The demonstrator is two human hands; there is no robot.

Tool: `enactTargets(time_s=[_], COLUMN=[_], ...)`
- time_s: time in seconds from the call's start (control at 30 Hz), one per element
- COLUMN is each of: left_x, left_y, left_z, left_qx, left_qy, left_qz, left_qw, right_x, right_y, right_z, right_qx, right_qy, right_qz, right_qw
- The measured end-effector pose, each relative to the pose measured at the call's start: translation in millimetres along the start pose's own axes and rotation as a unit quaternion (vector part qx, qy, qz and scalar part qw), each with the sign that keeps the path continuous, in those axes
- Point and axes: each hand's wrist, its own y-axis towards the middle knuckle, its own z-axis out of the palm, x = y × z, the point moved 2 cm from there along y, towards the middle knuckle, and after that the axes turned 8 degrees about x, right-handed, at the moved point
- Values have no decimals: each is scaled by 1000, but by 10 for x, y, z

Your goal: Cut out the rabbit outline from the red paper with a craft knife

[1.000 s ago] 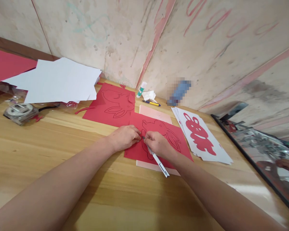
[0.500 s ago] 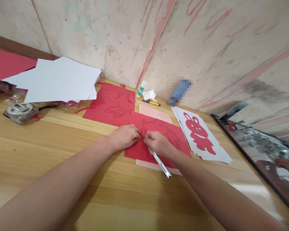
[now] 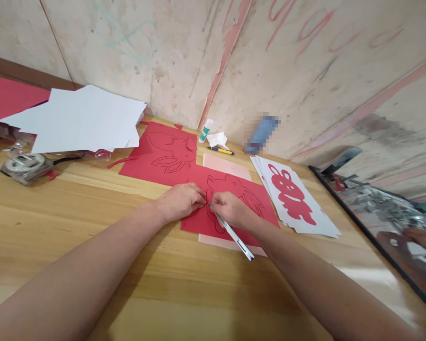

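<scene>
A red sheet with a rabbit outline lies over a pale pink pad. My right hand is closed round a slim silver craft knife, its tip down on the sheet near the outline and its handle slanting toward me. Just left of the tip, my left hand rests on the sheet's left edge, fingers bent and pressed together; whether they pinch anything is hidden. Behind my left hand lies a second red sheet with a rabbit outline.
White papers and a tape measure are at the left. A glue stick, a yellow-blue pen and crumpled tissue sit near the wall. At right, a red bunny cutout tops white sheets; a person's hand is beyond.
The whole view has shifted slightly, so things sit a little further left. My hands and the knife keep nearly the same place on the red sheet.
</scene>
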Motion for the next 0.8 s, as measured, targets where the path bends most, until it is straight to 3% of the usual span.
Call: enactTargets(time_s=[0.17, 0.33, 0.5, 0.67, 0.8], left_x=[8, 3, -1, -9, 2], left_y=[-10, -47, -66, -74, -101], left_z=[15, 30, 32, -37, -81], left_qx=[-12, -39, -53, -111, -98], left_qy=[-7, -37, -17, 60, 128], left_qz=[1, -1, -22, -164, -275], left_qw=[1000, 999, 998, 978, 948], right_x=[-39, -90, -238, -448, -524], right_y=[18, -79, -252, -299, -292], right_z=[20, -69, -228, -240, -200], right_qx=[14, 26, -10, 0, -23], right_qy=[84, 208, 207, 192, 145], right_qz=[-14, -75, -118, -110, -129], right_qw=[996, 975, 971, 975, 981])
